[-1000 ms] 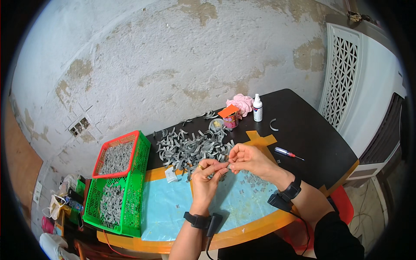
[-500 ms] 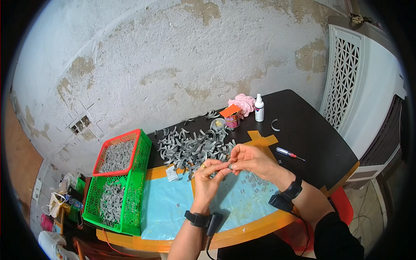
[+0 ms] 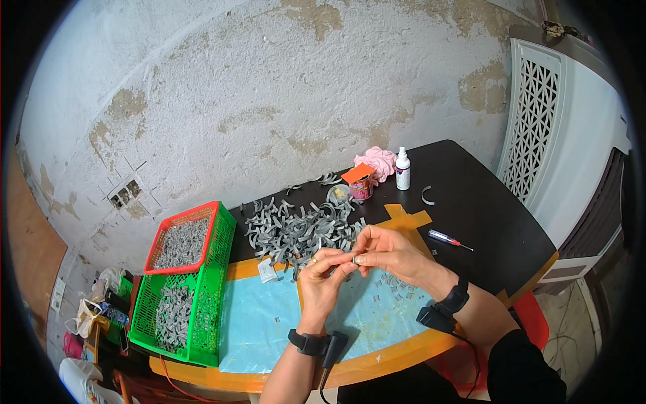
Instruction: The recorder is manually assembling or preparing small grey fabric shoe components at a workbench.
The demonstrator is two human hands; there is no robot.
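My left hand (image 3: 324, 276) and my right hand (image 3: 390, 252) meet above the blue sheet, fingertips pinched together on one small grey piece (image 3: 354, 260). Fingers cover most of that piece, so its full shape is hidden. Just beyond my hands lies a heap of curved grey strips (image 3: 296, 229) on the dark tabletop. Small flat metal-looking pieces (image 3: 397, 283) are scattered on the sheet below my right hand. A ring shows on a left finger, and both wrists wear black straps with cables.
A green basket (image 3: 214, 296) and a red basket (image 3: 215, 219), both holding grey pieces, stand at left. Beyond the heap are a tin (image 3: 362, 188), pink cloth (image 3: 377, 163) and white spray bottle (image 3: 403, 170). A screwdriver (image 3: 449, 239) lies at right. Orange tape (image 3: 404, 353) borders the blue sheet (image 3: 259, 337).
Both hands have shifted very slightly to the left, still pinching the small grey piece. Nothing else has visibly moved.
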